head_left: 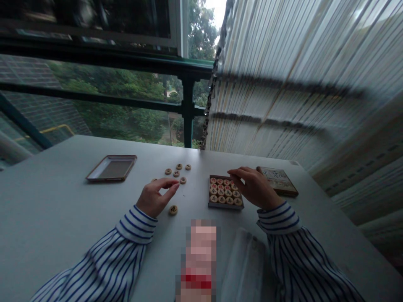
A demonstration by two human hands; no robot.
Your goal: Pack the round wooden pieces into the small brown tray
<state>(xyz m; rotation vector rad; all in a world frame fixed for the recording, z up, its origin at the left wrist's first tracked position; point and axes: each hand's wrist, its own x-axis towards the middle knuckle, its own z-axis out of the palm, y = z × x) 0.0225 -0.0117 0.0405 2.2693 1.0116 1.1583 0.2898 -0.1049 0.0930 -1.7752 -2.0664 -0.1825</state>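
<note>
My left hand (156, 196) is over the table, thumb and forefinger tips pinched together at the near-left edge of a round wooden xiangqi piece (183, 180). Whether the tips grip anything is not clear. Several more pieces (176, 173) lie just beyond, and one is partly hidden behind this hand. Nearer me lies a single piece (173, 210) with a dark character. Above the right side of a shallow box (226, 206) hovers my right hand (256, 188), its fingers bent and close together; what they hold, if anything, is hidden. Rows of red-marked and dark-marked pieces (221, 193) fill the box.
An open shallow tray or lid (126, 168) sits at the left. Beyond my right hand is a flat printed box or lid (278, 181). Clear plastic wrapping (245, 268) lies near my right forearm. A pixelated patch hides the bottom middle. Past the white table (78, 222) are a railing and windows.
</note>
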